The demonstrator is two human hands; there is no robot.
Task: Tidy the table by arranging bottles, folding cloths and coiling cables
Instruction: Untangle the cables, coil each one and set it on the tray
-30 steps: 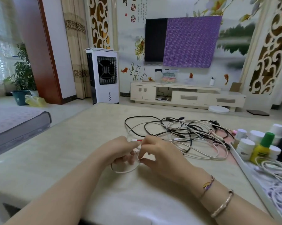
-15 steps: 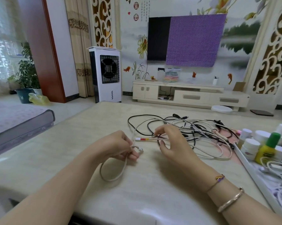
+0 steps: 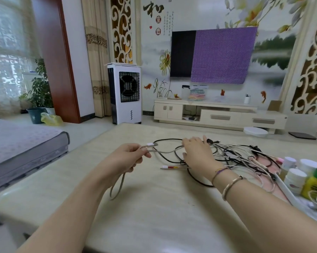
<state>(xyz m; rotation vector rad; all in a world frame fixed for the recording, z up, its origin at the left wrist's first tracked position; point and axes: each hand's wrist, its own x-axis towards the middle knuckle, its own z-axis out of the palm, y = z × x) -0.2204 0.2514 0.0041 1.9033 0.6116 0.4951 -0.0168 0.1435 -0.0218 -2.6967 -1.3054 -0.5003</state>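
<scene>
grey cable [image 3: 159, 151] pinched in left hand [image 3: 125, 159], loop dangling toward 6 o'clock | right hand [image 3: 197, 154] flat, fingers relaxed, resting on cable pile [image 3: 232, 157] at 2 o'clock on table [image 3: 154, 207] | bottles [image 3: 303, 176] at 3 o'clock
</scene>
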